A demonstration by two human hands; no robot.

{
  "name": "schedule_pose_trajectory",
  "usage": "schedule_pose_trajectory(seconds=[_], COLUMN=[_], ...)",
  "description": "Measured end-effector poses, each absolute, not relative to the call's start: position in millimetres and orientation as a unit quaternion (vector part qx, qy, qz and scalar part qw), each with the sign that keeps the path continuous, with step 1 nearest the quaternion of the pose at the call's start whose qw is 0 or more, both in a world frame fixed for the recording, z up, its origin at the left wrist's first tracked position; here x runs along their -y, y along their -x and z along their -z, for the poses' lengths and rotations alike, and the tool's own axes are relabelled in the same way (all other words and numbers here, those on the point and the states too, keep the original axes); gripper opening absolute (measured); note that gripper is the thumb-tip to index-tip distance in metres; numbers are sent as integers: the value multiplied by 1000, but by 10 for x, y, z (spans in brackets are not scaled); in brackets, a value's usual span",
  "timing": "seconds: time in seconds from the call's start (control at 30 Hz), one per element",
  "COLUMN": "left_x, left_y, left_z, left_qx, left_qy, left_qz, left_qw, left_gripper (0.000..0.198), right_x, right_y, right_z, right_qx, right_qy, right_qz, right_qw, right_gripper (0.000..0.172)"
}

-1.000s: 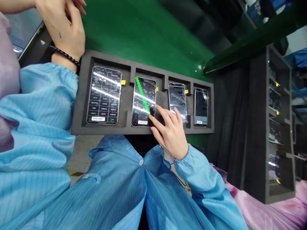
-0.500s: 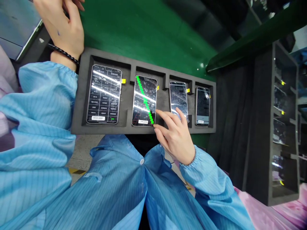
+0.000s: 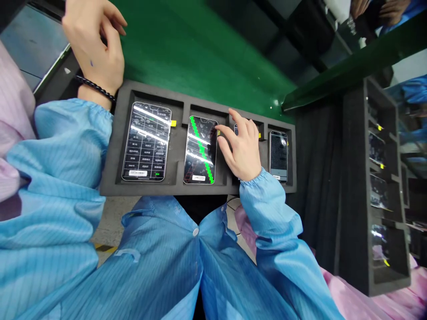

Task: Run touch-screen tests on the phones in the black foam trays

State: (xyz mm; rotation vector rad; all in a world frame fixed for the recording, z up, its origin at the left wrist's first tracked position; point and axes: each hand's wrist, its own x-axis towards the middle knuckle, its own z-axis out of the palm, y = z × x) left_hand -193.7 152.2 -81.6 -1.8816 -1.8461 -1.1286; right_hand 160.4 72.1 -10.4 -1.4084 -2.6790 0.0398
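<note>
The right hand [image 3: 242, 151] has moved up the black foam four-slot tray [image 3: 113, 169] to the top right corner of the glossy second phone [image 3: 200, 149] (green diagonal on screen), fingers loosely spread and holding nothing. The left hand [image 3: 95, 49], loosely curled, hovers beyond the tray's left end.

Phone [image 3: 200, 150], screen-up, green diagonal trace, lying flat
</note>
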Motion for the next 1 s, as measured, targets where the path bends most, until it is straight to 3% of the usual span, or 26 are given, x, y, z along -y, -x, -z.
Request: schedule_pose_trajectory(seconds=[0.37, 0.67, 1.0], left_x=[-1518, -1520, -1548], left_y=[1891, 1857, 1911], left_z=[786, 694, 726], left_qx=[628, 693, 682], left_qy=[650, 634, 649], left_qz=[409, 336, 332], left_qw=[127, 69, 60], left_gripper=[44, 36, 45], right_x=[-761, -633, -424], right_y=[-1598, -1604, -1612], right_z=[216, 161, 110], right_qx=[889, 899, 912], right_qy=[456, 438, 409], right_qz=[20, 19, -10], right_qw=[49, 23, 27], right_gripper=[37, 38, 39])
